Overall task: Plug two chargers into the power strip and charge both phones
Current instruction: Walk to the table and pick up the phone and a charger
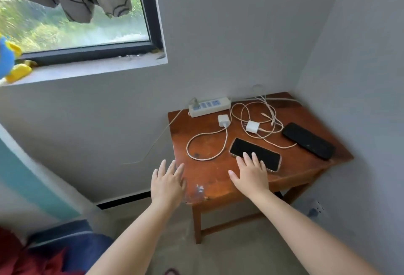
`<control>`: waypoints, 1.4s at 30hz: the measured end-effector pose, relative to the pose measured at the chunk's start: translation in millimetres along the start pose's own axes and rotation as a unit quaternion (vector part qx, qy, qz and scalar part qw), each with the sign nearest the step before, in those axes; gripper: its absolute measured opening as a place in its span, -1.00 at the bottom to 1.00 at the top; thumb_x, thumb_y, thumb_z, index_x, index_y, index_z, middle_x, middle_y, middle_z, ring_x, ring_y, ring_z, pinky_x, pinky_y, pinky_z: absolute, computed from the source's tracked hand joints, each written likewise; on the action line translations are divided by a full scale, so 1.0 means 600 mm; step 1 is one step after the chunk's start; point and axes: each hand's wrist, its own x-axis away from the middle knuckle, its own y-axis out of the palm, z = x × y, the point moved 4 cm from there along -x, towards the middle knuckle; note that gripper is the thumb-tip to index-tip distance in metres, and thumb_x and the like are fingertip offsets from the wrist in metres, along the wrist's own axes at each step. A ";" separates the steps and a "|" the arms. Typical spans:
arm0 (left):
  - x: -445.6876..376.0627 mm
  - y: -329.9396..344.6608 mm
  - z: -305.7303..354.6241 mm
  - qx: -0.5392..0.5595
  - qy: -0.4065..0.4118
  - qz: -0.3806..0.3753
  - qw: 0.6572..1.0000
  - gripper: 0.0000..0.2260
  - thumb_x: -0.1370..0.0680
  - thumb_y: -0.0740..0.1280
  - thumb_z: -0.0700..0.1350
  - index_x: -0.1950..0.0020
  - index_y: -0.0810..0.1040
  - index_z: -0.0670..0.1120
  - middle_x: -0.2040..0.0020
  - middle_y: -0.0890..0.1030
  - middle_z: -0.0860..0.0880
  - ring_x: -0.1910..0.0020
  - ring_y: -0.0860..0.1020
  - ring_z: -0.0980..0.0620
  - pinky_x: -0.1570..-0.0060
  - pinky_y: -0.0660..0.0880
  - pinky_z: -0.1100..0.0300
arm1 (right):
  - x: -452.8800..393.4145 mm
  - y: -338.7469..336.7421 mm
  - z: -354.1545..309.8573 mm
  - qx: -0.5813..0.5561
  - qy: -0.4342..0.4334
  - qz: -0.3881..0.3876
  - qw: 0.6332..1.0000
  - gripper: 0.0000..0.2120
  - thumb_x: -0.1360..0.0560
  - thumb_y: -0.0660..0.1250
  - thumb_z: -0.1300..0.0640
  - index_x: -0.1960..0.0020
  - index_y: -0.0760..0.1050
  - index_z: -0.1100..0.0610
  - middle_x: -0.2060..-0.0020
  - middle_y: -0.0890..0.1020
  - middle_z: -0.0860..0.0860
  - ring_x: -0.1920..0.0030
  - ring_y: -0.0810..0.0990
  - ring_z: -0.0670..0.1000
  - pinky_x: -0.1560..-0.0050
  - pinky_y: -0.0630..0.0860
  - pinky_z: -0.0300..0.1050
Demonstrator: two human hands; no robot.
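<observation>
A white power strip (209,106) lies at the back left of a small wooden table (218,178), against the wall. Just in front of it sits a white charger (223,120) with a looped cable (204,143). A second white charger (252,126) lies to its right amid a tangle of cable (258,110). Neither is in the strip. One black phone (254,153) lies face up in the middle, another (308,140) at the right. My left hand (168,184) hovers open at the table's left edge. My right hand (251,176) is open, fingertips over the middle phone's near edge.
The table stands in a corner between two grey walls. A window (76,23) with a patterned curtain is up left, a blue and yellow toy (9,60) on its sill. A wall socket (316,208) sits low at the right. Red and blue fabric lies bottom left.
</observation>
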 end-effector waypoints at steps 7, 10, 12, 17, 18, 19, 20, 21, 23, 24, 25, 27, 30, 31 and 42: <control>-0.202 0.024 -0.004 0.031 0.104 -0.051 0.993 -0.59 -0.61 0.02 0.05 -0.46 0.13 0.07 -0.52 0.14 -0.01 -0.50 -0.02 -0.09 -0.45 0.00 -0.03 | -0.137 0.036 0.041 0.029 0.092 -0.110 0.989 -0.35 -0.47 0.22 -0.15 -0.44 0.05 0.02 -0.50 0.05 0.08 -0.49 -0.07 0.15 -0.45 -0.04 0.21; -0.264 0.035 0.005 0.027 0.175 -0.088 0.980 -0.59 -0.61 0.03 0.08 -0.46 0.12 0.09 -0.52 0.13 0.00 -0.50 -0.02 -0.09 -0.45 -0.02 -0.05 | -0.162 0.039 0.064 0.004 0.130 -0.155 0.979 -0.33 -0.46 0.26 -0.12 -0.45 0.00 -0.04 -0.51 -0.02 0.05 -0.49 -0.10 0.16 -0.44 -0.02 0.24; -0.296 0.043 0.012 0.027 0.213 -0.109 0.971 -0.57 -0.60 0.03 0.10 -0.47 0.09 0.09 -0.52 0.11 0.02 -0.51 -0.03 -0.06 -0.46 -0.02 -0.03 | -0.169 0.040 0.073 -0.008 0.137 -0.153 0.979 -0.35 -0.47 0.26 -0.09 -0.44 0.01 -0.06 -0.51 -0.02 0.06 -0.49 -0.09 0.16 -0.43 0.01 0.23; -0.349 0.070 0.017 0.032 0.254 -0.135 0.957 -0.54 -0.61 -0.01 0.11 -0.49 0.03 0.05 -0.53 0.04 0.03 -0.51 -0.08 -0.01 -0.46 -0.10 0.01 | -0.177 0.037 0.070 0.015 0.175 -0.115 0.978 -0.35 -0.41 0.27 -0.21 -0.40 0.13 -0.02 -0.43 0.21 0.12 -0.42 0.15 0.17 -0.37 0.19 0.14; -0.350 0.075 0.018 0.031 0.258 -0.132 0.957 -0.54 -0.61 -0.03 0.11 -0.49 0.02 0.04 -0.53 0.03 0.03 -0.51 -0.09 -0.01 -0.46 -0.13 0.01 | -0.180 0.037 0.065 0.019 0.199 -0.101 0.975 -0.33 -0.40 0.26 -0.25 -0.39 0.16 0.00 -0.39 0.28 0.14 -0.37 0.23 0.17 -0.33 0.26 0.11; -0.351 0.079 0.018 0.031 0.261 -0.128 0.956 -0.55 -0.61 -0.04 0.10 -0.49 0.02 0.04 -0.54 0.02 0.03 -0.51 -0.10 -0.01 -0.46 -0.16 0.01 | -0.184 0.038 0.058 0.017 0.232 -0.084 0.969 -0.31 -0.38 0.26 -0.28 -0.38 0.18 0.02 -0.34 0.33 0.16 -0.32 0.29 0.17 -0.29 0.31 0.07; -0.352 0.082 0.019 0.032 0.261 -0.124 0.957 -0.55 -0.62 -0.06 0.09 -0.49 0.01 0.03 -0.54 0.01 0.03 -0.51 -0.12 -0.01 -0.46 -0.19 0.02 | -0.188 0.040 0.051 0.009 0.266 -0.066 0.962 -0.29 -0.37 0.25 -0.30 -0.37 0.19 0.04 -0.31 0.36 0.17 -0.28 0.33 0.17 -0.25 0.35 0.05; -0.352 0.085 0.020 0.035 0.260 -0.121 0.957 -0.55 -0.62 -0.06 0.09 -0.49 0.00 0.03 -0.54 0.01 0.03 -0.51 -0.12 0.00 -0.45 -0.21 0.02 | -0.192 0.042 0.042 0.000 0.295 -0.051 0.954 -0.28 -0.36 0.25 -0.32 -0.37 0.19 0.05 -0.28 0.38 0.18 -0.25 0.36 0.17 -0.22 0.37 0.03; -0.352 0.087 0.022 0.037 0.254 -0.118 0.959 -0.56 -0.62 -0.07 0.08 -0.49 0.00 0.03 -0.54 0.01 0.04 -0.51 -0.13 0.00 -0.44 -0.23 0.03 | -0.201 0.046 0.030 -0.009 0.323 -0.033 0.946 -0.27 -0.37 0.24 -0.32 -0.36 0.18 0.08 -0.26 0.38 0.20 -0.24 0.36 0.17 -0.20 0.38 0.02; -0.353 0.087 0.023 0.038 0.254 -0.117 0.959 -0.56 -0.62 -0.07 0.08 -0.49 0.00 0.03 -0.54 0.01 0.04 -0.51 -0.13 0.00 -0.44 -0.23 0.03 | -0.206 0.047 0.028 -0.010 0.329 -0.032 0.944 -0.27 -0.37 0.24 -0.31 -0.37 0.17 0.09 -0.27 0.38 0.20 -0.24 0.36 0.18 -0.20 0.38 0.02; -0.354 0.087 0.023 0.039 0.253 -0.119 0.959 -0.56 -0.62 -0.06 0.08 -0.49 0.01 0.03 -0.54 0.01 0.04 -0.51 -0.12 -0.01 -0.44 -0.24 0.03 | -0.209 0.047 0.027 -0.010 0.332 -0.037 0.942 -0.26 -0.38 0.24 -0.31 -0.37 0.15 0.10 -0.28 0.37 0.20 -0.25 0.35 0.18 -0.20 0.37 0.02; -0.353 0.087 0.022 0.040 0.252 -0.118 0.960 -0.56 -0.62 -0.05 0.08 -0.49 0.02 0.03 -0.53 0.03 0.03 -0.51 -0.11 -0.01 -0.44 -0.23 0.03 | -0.215 0.047 0.026 -0.003 0.320 -0.057 0.946 -0.24 -0.37 0.25 -0.30 -0.39 0.12 0.10 -0.30 0.35 0.19 -0.27 0.34 0.19 -0.22 0.36 0.05; -0.350 0.085 0.022 0.059 0.256 -0.115 0.958 -0.56 -0.62 -0.02 0.06 -0.48 0.06 0.01 -0.53 0.06 0.02 -0.51 -0.08 -0.02 -0.45 -0.21 0.02 | -0.218 0.045 0.027 -0.007 0.273 -0.093 0.958 -0.23 -0.36 0.31 -0.26 -0.40 0.09 0.07 -0.33 0.32 0.17 -0.29 0.30 0.18 -0.22 0.36 0.09; -0.348 0.085 0.021 0.063 0.256 -0.114 0.958 -0.57 -0.62 -0.01 0.05 -0.48 0.07 0.00 -0.53 0.06 0.01 -0.51 -0.07 -0.02 -0.45 -0.21 0.02 | -0.216 0.044 0.028 -0.022 0.267 -0.096 0.959 -0.23 -0.35 0.33 -0.23 -0.39 0.10 0.06 -0.31 0.33 0.16 -0.28 0.31 0.17 -0.20 0.39 0.08; -0.351 0.071 -0.001 0.162 0.204 -0.109 0.959 -0.61 -0.62 0.05 -0.01 -0.45 0.17 -0.01 -0.50 0.16 0.02 -0.50 -0.01 0.02 -0.45 -0.13 0.11 | -0.269 -0.004 -0.030 -0.100 0.182 0.003 0.978 -0.26 -0.28 0.38 -0.21 -0.34 0.21 0.05 -0.19 0.42 0.13 -0.18 0.36 0.12 -0.08 0.44 -0.01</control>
